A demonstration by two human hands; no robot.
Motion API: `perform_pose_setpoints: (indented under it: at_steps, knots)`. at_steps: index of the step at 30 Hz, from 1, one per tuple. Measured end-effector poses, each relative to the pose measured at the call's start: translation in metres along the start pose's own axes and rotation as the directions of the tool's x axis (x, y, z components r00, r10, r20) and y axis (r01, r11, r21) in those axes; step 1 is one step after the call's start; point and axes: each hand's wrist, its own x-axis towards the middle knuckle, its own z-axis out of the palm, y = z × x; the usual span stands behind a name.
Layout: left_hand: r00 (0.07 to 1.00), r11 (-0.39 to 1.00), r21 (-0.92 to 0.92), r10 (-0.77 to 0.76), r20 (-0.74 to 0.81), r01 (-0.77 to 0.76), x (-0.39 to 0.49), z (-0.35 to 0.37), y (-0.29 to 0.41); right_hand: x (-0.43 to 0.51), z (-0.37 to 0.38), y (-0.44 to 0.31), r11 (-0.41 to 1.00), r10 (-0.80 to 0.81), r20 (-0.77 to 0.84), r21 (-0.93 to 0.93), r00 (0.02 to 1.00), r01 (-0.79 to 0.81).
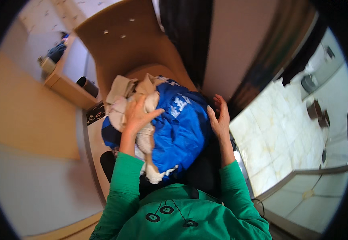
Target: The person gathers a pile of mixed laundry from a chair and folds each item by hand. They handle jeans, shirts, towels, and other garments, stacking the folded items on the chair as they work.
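A heap of clothes lies before me on a brown chair point(132, 42). Its right part is a shiny blue garment point(180, 129) with white lettering; on the left are beige and cream cloths point(120, 87), with dark blue fabric point(111, 132) at the left edge. My left hand point(139, 114) rests spread on the beige cloths, thumb reaching over to the blue garment. My right hand point(220, 118) stands at the right side of the blue garment, fingers apart and curved, holding nothing. Whether its fingertips touch the garment, I cannot tell.
A wooden shelf point(71, 90) at the left bears a dark cup point(87, 86) and other small items. Behind the chair hangs dark cloth point(186, 33). Off to the right is a pale tiled floor point(270, 138), with brown pots or buckets point(314, 109) farther away.
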Motion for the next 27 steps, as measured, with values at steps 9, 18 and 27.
perform_pose_setpoints:
  at_steps: [9,18,27]
  knots:
    - [0.995,0.183,-0.983,-0.103,0.013,0.032,-0.118,-0.01,-0.069,-0.028,0.062,-0.033,0.581,0.206,0.758,0.415,0.62,-0.7]
    - [0.833,-0.312,-0.93,-0.553,0.012,-0.194,-0.233,-0.084,-0.107,-0.085,0.145,-0.253,0.502,-0.323,0.666,0.723,0.672,-0.474]
    - [0.846,0.064,-0.998,-0.533,-0.022,0.015,-0.223,-0.105,-0.133,0.004,0.159,-0.177,0.759,-0.582,0.332,-0.107,0.742,0.643]
